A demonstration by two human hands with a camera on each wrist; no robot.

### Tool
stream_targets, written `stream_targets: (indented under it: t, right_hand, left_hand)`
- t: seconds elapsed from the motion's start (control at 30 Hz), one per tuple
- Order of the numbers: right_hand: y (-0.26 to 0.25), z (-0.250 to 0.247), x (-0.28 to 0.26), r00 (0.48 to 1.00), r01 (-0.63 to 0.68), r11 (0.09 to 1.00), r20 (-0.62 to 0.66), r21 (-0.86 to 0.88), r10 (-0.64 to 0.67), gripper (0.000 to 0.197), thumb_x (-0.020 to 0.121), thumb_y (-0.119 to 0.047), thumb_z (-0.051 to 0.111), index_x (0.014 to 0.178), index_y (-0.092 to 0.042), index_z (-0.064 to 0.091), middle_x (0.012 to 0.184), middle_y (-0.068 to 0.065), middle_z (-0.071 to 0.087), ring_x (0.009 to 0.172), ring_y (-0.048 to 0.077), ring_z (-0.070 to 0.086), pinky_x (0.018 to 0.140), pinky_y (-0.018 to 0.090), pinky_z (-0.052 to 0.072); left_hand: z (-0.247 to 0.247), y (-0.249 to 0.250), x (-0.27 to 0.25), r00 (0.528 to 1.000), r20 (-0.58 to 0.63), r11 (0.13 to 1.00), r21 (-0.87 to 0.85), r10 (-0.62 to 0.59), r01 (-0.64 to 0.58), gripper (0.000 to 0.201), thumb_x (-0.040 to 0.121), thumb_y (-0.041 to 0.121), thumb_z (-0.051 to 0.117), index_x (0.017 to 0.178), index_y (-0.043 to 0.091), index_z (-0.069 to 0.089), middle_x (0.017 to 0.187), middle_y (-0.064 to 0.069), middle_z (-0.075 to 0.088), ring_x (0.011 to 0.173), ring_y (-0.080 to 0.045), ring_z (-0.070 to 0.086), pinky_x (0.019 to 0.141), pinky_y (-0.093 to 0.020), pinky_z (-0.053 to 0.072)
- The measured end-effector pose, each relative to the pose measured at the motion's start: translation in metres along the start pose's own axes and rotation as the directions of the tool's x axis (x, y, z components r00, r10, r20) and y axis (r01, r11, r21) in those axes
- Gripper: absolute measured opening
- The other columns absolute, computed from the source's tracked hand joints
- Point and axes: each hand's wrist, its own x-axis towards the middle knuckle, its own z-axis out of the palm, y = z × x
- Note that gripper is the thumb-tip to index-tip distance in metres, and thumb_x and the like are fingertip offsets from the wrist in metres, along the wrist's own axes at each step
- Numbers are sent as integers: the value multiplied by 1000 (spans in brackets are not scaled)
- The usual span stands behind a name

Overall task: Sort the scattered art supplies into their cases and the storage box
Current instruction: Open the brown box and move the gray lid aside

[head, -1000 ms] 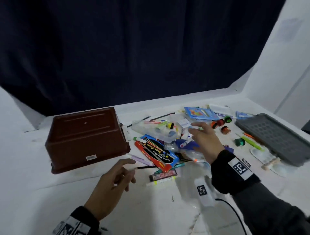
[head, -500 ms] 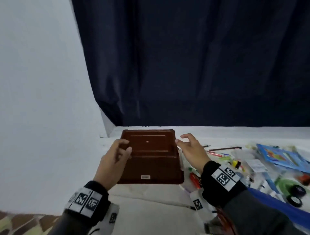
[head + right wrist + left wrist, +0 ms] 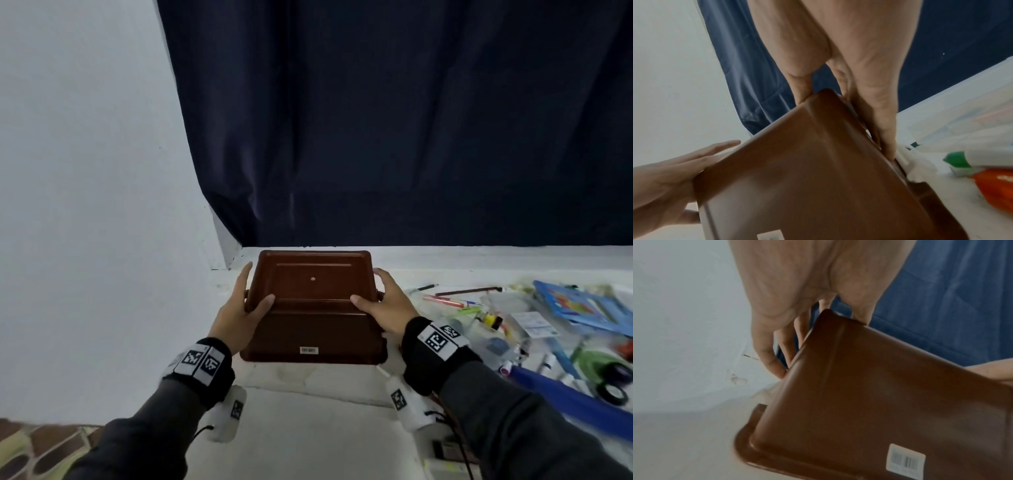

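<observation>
A dark blue curtain hangs behind the white table, with a pale wall on the left. The brown box sits upside down on the table at the far left, its flat bottom facing up and a barcode sticker on its near wall. I hold it from both sides. My left hand grips the left wall, thumb laid over the top edge and fingers reaching down the far side; from the left wrist view those fingers lie against the box's side. My right hand grips the right wall the same way, thumb on the top and fingers pressed along the side. In the right wrist view the box looks tilted, but I cannot tell whether it is lifted off the table. To the right of the box the supplies lie scattered: a dark pencil at the far side, a pink marker nearer, a blue booklet farther right, a clear case with markers near it, and a roll of black tape at the right edge. A blue strip runs along the near right, next to my sleeve.
</observation>
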Motion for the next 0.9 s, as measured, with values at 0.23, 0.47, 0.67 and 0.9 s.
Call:
stream_targets:
  t: [0.23, 0.47, 0.67, 0.9]
  right_hand:
    - [6, -2, -72, 988, 155, 987, 4, 35, -156, 108, 75, -2, 82, 146, -57, 22, 135, -14, 53, 128, 6, 49, 109, 41, 44]
    - [-12, 16, -162, 997, 18, 924, -72, 382, 10, 40, 92, -62, 47, 129, -49, 49, 117, -22, 66, 106, 2, 64, 83, 22, 51]
    - [5, 26, -188, 976, -45, 933, -183, 356, 117, 21, 96, -61, 40, 116, -61, 45, 120, -27, 59, 111, 6, 57, 89, 30, 41]
    - [6, 20, -212, 935, 110, 930, -355, 350, 23, 42, 93, -24, 65, 131, -36, 52, 116, -9, 70, 106, 8, 66, 79, 22, 51]
  left_hand:
    - [-17, -9, -71, 971, -50, 969, -69, 232, -235, 106, 82, 12, 79, 144, 64, 11, 137, 7, 40, 121, -7, 53, 97, -38, 54]
    - [-7, -10, -144, 990, -87, 966, -227, 110, -128, 125, 65, 55, 82, 138, 70, -18, 140, 3, 34, 123, -18, 54, 102, -43, 49]
    - [-12, -19, -164, 998, -55, 891, -452, 22, -45, 79, 71, 86, 51, 135, 78, 5, 137, -4, 48, 133, -22, 49, 115, -57, 32]
    - [-24, -12, -193, 1000, -12, 844, -536, 13, -17, 73, 84, 46, 73, 139, 61, 28, 128, 0, 57, 106, -6, 67, 95, -37, 51]
